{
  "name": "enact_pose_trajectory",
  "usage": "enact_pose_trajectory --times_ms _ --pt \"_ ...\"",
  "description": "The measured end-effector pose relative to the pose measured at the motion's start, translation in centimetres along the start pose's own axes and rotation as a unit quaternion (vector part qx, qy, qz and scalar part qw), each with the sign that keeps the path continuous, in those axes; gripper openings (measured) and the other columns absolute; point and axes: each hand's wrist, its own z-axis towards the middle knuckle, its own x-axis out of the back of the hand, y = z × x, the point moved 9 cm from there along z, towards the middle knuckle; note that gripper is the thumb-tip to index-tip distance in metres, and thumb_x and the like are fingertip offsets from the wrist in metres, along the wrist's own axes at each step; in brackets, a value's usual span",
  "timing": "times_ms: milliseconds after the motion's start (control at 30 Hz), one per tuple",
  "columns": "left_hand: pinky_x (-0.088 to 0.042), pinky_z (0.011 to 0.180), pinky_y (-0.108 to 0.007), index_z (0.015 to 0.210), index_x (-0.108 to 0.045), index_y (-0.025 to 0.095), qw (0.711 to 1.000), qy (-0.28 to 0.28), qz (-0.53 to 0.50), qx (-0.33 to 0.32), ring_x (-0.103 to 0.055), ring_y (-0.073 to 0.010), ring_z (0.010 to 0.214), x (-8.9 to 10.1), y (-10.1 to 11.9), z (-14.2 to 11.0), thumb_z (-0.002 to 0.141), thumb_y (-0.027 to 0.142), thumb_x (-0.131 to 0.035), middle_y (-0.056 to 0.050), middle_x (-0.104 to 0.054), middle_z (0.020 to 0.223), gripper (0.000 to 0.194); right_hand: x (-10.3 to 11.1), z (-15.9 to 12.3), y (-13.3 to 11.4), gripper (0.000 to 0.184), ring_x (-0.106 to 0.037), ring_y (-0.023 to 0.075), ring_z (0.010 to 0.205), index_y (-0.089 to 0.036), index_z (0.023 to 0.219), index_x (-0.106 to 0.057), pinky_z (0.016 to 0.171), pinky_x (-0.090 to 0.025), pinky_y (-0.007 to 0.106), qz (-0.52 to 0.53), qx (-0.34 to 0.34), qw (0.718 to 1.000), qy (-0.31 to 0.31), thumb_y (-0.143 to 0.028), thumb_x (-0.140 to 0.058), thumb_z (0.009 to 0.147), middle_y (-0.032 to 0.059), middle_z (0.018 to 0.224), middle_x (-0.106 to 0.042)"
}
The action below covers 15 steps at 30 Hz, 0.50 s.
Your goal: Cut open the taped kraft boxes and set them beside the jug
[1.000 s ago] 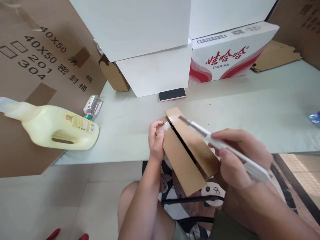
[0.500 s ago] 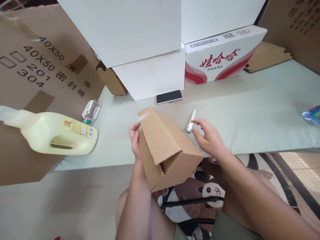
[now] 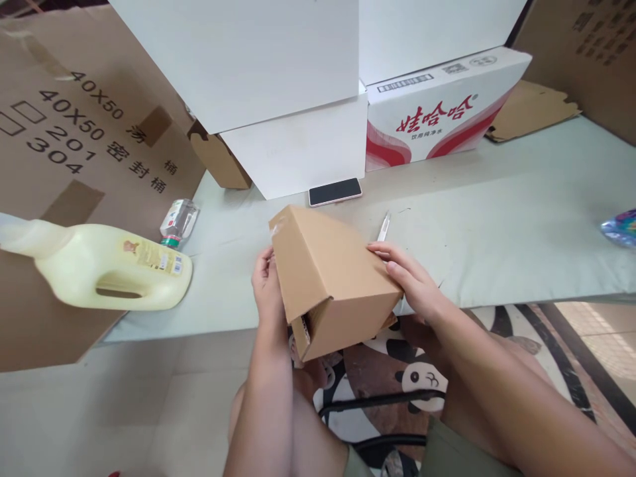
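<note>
A brown cardboard box (image 3: 348,265) is tilted at the table's near edge, between my hands. Its long flap (image 3: 298,271) stands slightly apart at the near end, where a gap shows, and a shiny bit of clear tape is at its far corner. My left hand (image 3: 267,281) grips the box's left side, with its fingertips partly hidden behind the flap. On the right edge, my right hand (image 3: 405,275) holds the box with fingers over the top. Just beyond that hand lies a white utility knife (image 3: 384,226), its lower part covered.
A phone (image 3: 335,192) lies before stacked white cartons (image 3: 298,149). To the left are a pale yellow jug (image 3: 144,271) and a clear bottle (image 3: 181,218) on their sides. A red-and-white carton (image 3: 437,126) stands behind; a colourful plastic package (image 3: 621,228) sits at the right.
My right hand has moved from beside the knife onto the box's right edge. The box has turned, its top facing up more, and the gap at the flap shows differently.
</note>
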Motion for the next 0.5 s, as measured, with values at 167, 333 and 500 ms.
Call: enact_pose_trajectory --times_ms 167,333,500 --pt "-0.049 0.057 -0.025 0.091 -0.067 0.022 0.994 -0.002 -0.020 0.112 -0.063 -0.0149 0.066 -0.8 -1.9 -0.9 0.068 0.045 -0.079 0.000 -0.069 0.082 0.034 -0.1 -0.2 -0.1 0.040 -0.041 0.0322 0.146 -0.028 0.130 -0.058 0.108 -0.047 0.051 -0.056 0.019 0.998 -0.009 -0.049 -0.053 0.096 0.0111 0.157 -0.044" --pt "-0.054 0.065 -0.031 0.095 -0.066 0.021 0.982 -0.071 -0.066 0.161 -0.066 -0.0196 0.074 -2.1 -4.5 -1.1 0.078 0.055 -0.068 -0.004 -0.070 0.088 0.038 0.1 -0.1 -0.5 0.038 -0.042 0.0343 0.145 -0.025 0.128 -0.057 0.107 -0.047 0.057 -0.106 0.054 0.993 0.009 -0.045 -0.053 0.096 0.0153 0.156 -0.044" --pt "-0.053 0.067 -0.028 0.104 -0.066 0.023 0.991 -0.086 -0.021 0.104 -0.067 -0.0196 0.081 -1.7 -4.7 -0.5 0.077 0.052 -0.072 -0.004 -0.071 0.098 0.040 -0.1 0.0 -0.8 0.037 -0.043 0.0348 0.144 -0.024 0.127 -0.058 0.108 -0.045 0.059 -0.126 0.075 0.989 0.009 -0.045 -0.052 0.097 0.0168 0.154 -0.046"
